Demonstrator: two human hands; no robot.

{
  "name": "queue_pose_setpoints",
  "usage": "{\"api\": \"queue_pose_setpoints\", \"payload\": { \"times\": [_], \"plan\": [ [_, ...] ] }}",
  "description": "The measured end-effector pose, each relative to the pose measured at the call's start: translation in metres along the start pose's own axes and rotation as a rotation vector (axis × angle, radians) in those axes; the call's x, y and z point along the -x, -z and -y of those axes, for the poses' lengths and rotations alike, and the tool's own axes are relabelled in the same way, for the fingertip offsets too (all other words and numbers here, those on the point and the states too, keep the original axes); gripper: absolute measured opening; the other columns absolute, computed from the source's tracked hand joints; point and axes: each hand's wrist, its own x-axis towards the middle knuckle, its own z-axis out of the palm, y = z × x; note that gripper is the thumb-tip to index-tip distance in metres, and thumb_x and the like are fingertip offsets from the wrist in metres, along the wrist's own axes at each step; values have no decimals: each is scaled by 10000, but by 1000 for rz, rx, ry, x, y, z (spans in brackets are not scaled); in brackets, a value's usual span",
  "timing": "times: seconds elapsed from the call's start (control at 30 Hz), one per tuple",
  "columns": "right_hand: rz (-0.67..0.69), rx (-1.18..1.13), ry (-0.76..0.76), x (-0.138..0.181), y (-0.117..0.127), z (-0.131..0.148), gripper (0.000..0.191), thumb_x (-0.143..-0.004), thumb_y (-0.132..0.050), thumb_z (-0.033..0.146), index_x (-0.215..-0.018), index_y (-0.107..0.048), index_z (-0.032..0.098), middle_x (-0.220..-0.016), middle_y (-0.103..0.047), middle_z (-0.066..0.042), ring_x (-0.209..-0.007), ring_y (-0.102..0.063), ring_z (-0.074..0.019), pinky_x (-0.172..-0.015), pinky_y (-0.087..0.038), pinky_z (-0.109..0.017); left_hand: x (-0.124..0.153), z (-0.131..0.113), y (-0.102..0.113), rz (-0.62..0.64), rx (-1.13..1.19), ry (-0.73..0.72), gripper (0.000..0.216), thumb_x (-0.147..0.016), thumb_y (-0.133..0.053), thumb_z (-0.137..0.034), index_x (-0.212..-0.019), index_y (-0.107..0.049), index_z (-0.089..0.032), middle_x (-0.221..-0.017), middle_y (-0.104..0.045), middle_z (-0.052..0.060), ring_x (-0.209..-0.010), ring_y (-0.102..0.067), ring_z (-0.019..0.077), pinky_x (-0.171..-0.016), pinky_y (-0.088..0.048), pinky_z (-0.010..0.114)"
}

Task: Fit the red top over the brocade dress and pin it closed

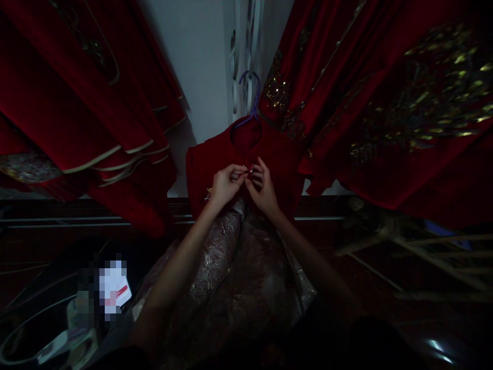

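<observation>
A red garment [208, 159] hangs in front of me on a purple hanger [256, 97], its neck opening facing up. Below the red part spreads shiny, pale patterned fabric [219, 246]. Just under the neckline, my left hand [228, 184] pinches the garment's front edge between bent fingers. Close beside it, my right hand [263, 189] pinches the same spot with thumb and fingertips, the other fingers raised. Between the fingertips shows a small light bead or button [251, 168], too small to make out clearly. A gold ornament [208, 193] sits left of my left wrist.
Red garments with light trim [127, 92] hang at the left, and red ones with gold sequins [423, 103] at the right. A metal chain [252, 46] runs above the hanger. A lit screen [114, 288] lies lower left; a wooden rack [416, 252] stands lower right.
</observation>
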Motion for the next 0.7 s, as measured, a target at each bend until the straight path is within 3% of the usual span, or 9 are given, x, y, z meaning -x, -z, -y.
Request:
{"api": "queue_pose_setpoints", "payload": {
  "times": [0.07,0.17,0.3,0.47,0.6,0.63,0.7],
  "plan": [
    [24,112,-49,17,1,-9,828,-783,-628,274,-1487,-193,250,-1310,-510,-130,-988,-609,-193,-848,-558,-362,1,5,3,-12,132,63,199,-752,-674,-279,-889,-666,-135,-938,-723,80,-780,-665,136,-737,-522,253],
    [48,228,-186,38,11,-21,734,-742,-617,235,-1413,-321,225,-1054,-625,-80,-838,-626,-186,-758,-543,-350,3,4,11,-21,211,89,240,-735,-698,-324,-884,-662,-140,-957,-719,73,-844,-663,145,-816,-514,275],
    [46,10,-348,46,37,-19,483,-713,-590,233,-1184,-483,219,-828,-622,-3,-750,-626,-155,-696,-513,-289,12,0,13,41,157,127,277,-828,-604,-401,-955,-667,-164,-1046,-707,62,-991,-641,171,-969,-464,330],
    [142,-252,-435,35,65,1,400,-706,-635,240,-1092,-531,254,-861,-639,18,-749,-629,-126,-690,-513,-257,38,0,-5,219,109,224,469,-930,-379,-541,-1149,-643,-220,-1327,-580,53,-1297,-480,194,-1120,-340,344],
    [107,-309,-403,32,69,15,394,-722,-704,296,-1086,-555,271,-969,-668,-6,-900,-651,-146,-814,-538,-292,54,0,-9,574,159,117,426,-811,-594,-549,-1048,-674,-203,-1085,-690,61,-1075,-610,212,-980,-472,339],
    [128,-308,-386,32,68,19,382,-741,-701,310,-1096,-566,273,-1031,-670,-19,-964,-646,-152,-865,-533,-306,56,0,-6,600,166,116,390,-807,-606,-533,-973,-683,-189,-979,-706,47,-965,-633,199,-911,-502,327],
    [210,-293,-339,34,65,27,346,-787,-678,324,-1117,-589,274,-1144,-654,-33,-1075,-620,-159,-959,-505,-329,57,2,0,533,165,166,357,-829,-582,-508,-825,-672,-162,-800,-687,13,-767,-623,159,-766,-523,292]
  ]
}}
